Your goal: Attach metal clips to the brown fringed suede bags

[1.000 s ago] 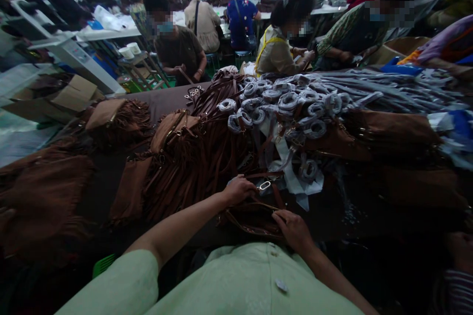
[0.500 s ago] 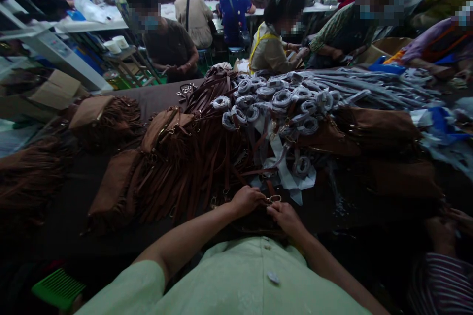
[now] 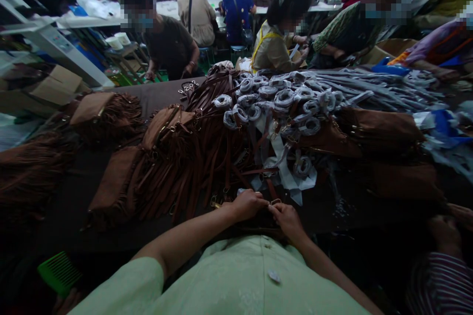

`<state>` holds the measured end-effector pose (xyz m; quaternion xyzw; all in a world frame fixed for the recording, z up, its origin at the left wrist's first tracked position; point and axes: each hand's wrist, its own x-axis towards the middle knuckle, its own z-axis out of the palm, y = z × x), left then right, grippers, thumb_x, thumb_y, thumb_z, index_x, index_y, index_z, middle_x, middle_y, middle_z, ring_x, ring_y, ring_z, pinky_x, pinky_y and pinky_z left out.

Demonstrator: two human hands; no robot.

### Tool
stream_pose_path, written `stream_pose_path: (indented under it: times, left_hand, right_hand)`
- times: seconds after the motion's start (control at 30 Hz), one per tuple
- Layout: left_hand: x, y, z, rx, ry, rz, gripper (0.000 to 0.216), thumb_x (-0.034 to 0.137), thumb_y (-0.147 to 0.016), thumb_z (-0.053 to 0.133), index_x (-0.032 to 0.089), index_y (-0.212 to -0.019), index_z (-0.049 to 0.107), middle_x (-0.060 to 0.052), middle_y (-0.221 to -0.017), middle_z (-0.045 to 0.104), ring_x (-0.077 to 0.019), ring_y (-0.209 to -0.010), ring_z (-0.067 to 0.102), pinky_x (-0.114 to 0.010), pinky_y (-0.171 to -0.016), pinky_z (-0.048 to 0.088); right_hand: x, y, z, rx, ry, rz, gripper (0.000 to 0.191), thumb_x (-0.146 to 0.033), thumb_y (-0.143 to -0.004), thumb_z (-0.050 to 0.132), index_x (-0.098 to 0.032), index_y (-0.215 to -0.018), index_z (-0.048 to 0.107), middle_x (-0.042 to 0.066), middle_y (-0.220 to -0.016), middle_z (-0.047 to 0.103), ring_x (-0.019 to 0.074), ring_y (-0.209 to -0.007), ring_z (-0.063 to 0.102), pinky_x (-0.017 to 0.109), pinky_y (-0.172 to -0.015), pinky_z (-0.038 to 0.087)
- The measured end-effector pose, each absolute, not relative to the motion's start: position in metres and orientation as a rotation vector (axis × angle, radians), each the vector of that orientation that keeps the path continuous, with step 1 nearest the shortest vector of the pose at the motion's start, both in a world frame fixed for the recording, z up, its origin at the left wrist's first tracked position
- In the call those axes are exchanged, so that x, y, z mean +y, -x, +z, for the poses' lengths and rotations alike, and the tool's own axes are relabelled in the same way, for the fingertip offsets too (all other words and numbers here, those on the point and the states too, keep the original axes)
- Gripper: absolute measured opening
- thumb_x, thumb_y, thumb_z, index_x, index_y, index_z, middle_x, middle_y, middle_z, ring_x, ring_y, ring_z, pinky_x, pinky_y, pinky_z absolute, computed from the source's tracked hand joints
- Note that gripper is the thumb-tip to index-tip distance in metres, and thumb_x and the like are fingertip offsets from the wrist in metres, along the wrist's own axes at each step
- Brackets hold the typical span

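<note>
My left hand (image 3: 248, 205) and my right hand (image 3: 288, 220) meet close in front of my body, fingertips pinched and almost touching. A gold-coloured metal ring (image 3: 275, 202) shows at the fingertips of the right hand, by the end of a brown strap (image 3: 272, 188). What the left fingertips pinch is too small to make out. Dark material beneath both hands is hard to tell apart from the table. Just beyond them lie brown straps (image 3: 212, 167) with metal clasps and a plastic-wrapped strap coil (image 3: 303, 165).
Brown fringed bags (image 3: 116, 177) lie to the left, more brown bags (image 3: 384, 125) to the right. Plastic-wrapped coils (image 3: 284, 98) are heaped mid-table. Several people sit across the table. At lower left a hand holds a green comb-like object (image 3: 59, 271); a striped sleeve (image 3: 439, 280) is at lower right.
My fingertips have drawn closer together, and the metal ring is now more covered. The green comb-like object has tilted. Across the table, the person in the dark shirt has lowered and parted their hands.
</note>
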<state>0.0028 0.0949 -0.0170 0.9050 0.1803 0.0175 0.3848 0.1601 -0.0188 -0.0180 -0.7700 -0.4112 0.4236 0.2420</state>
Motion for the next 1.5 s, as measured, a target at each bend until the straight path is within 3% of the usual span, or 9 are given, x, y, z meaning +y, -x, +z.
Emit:
stream_pose_path:
  times: [0.07, 0.2, 0.37, 0.47, 0.6, 0.77, 0.9, 1.23, 1.5]
  left_hand:
    - [0.091, -0.004, -0.022, 0.552, -2.104, 0.077, 0.027, 0.032, -0.086, 0.051, 0.024, -0.103, 0.07, -0.003, -0.091, 0.066, -0.0155, -0.083, 0.058, -0.024, -0.076, 0.04]
    - [0.085, -0.013, -0.037, 0.832, -1.579, -0.014, 0.028, 0.037, -0.077, 0.058, 0.015, -0.082, 0.074, -0.001, -0.065, 0.063, -0.0122, -0.062, 0.054, -0.021, -0.058, 0.039]
    - [0.081, -0.027, -0.044, 0.925, -1.165, -0.003, 0.016, 0.024, -0.058, 0.068, 0.012, -0.068, 0.072, 0.0, -0.054, 0.059, -0.0102, -0.053, 0.05, -0.02, -0.051, 0.038]
    - [0.079, -0.031, -0.046, 0.948, -1.136, 0.051, 0.013, 0.023, -0.058, 0.067, 0.013, -0.065, 0.07, 0.001, -0.053, 0.058, -0.0091, -0.051, 0.049, -0.02, -0.05, 0.036]
    - [0.078, -0.031, -0.049, 0.927, -1.166, 0.138, 0.016, 0.025, -0.062, 0.064, 0.013, -0.071, 0.068, 0.002, -0.057, 0.059, -0.0086, -0.053, 0.05, -0.019, -0.052, 0.037]
    - [0.078, -0.03, -0.053, 0.873, -1.164, 0.183, 0.022, 0.031, -0.065, 0.065, 0.012, -0.077, 0.065, 0.003, -0.058, 0.056, -0.0081, -0.054, 0.048, -0.019, -0.053, 0.036]
    - [0.078, -0.03, -0.057, 0.841, -1.154, 0.202, 0.025, 0.034, -0.065, 0.066, 0.012, -0.077, 0.064, 0.003, -0.06, 0.056, -0.0081, -0.055, 0.048, -0.019, -0.053, 0.036]
    - [0.08, -0.029, -0.06, 0.827, -1.119, 0.205, 0.022, 0.032, -0.065, 0.066, 0.012, -0.075, 0.062, 0.003, -0.06, 0.057, -0.0078, -0.054, 0.048, -0.019, -0.053, 0.035]
    - [0.079, -0.028, -0.057, 0.825, -1.126, 0.213, 0.022, 0.031, -0.065, 0.066, 0.012, -0.075, 0.063, 0.003, -0.058, 0.055, -0.0077, -0.052, 0.046, -0.019, -0.051, 0.033]
  right_hand:
    - [-0.02, -0.16, -0.015, -1.108, 2.112, 1.182, 0.039, -0.049, -0.081, 0.047, -0.017, -0.069, 0.067, 0.0, -0.053, 0.059, 0.0117, -0.046, 0.052, 0.021, -0.044, 0.033]
    - [-0.022, -0.16, -0.009, -1.225, 2.096, 1.201, 0.037, -0.046, -0.08, 0.048, -0.017, -0.067, 0.067, 0.0, -0.053, 0.059, 0.0115, -0.047, 0.052, 0.02, -0.045, 0.033]
    - [-0.022, -0.161, -0.009, -1.262, 2.097, 1.28, 0.032, -0.042, -0.077, 0.052, -0.017, -0.062, 0.066, 0.0, -0.051, 0.059, 0.0117, -0.047, 0.052, 0.021, -0.044, 0.033]
    - [-0.021, -0.166, -0.009, -1.048, 2.05, 1.306, 0.025, -0.038, -0.065, 0.067, -0.016, -0.077, 0.069, 0.002, -0.061, 0.065, 0.0145, -0.054, 0.059, 0.022, -0.048, 0.041]
    - [-0.019, -0.177, -0.003, -0.66, 1.703, 1.379, 0.045, -0.032, -0.051, 0.08, -0.016, -0.09, 0.064, 0.005, -0.08, 0.069, 0.0187, -0.073, 0.066, 0.028, -0.062, 0.053]
    - [-0.009, -0.183, 0.015, -0.434, 1.537, 1.277, 0.039, -0.035, -0.06, 0.079, -0.015, -0.089, 0.063, 0.004, -0.083, 0.07, 0.0147, -0.069, 0.067, 0.027, -0.067, 0.056]
    - [0.001, -0.185, 0.021, -0.372, 1.501, 1.184, 0.042, -0.036, -0.061, 0.08, -0.015, -0.092, 0.062, 0.005, -0.085, 0.071, 0.0159, -0.065, 0.068, 0.027, -0.061, 0.058]
    - [0.007, -0.182, 0.02, -0.42, 1.314, 1.141, 0.036, -0.031, -0.065, 0.079, -0.02, -0.093, 0.059, 0.003, -0.09, 0.072, 0.0168, -0.073, 0.07, 0.029, -0.07, 0.059]
    - [0.007, -0.181, 0.027, -0.5, 1.343, 1.08, 0.029, -0.03, -0.069, 0.076, -0.019, -0.091, 0.06, 0.003, -0.084, 0.073, 0.0175, -0.07, 0.07, 0.03, -0.067, 0.059]
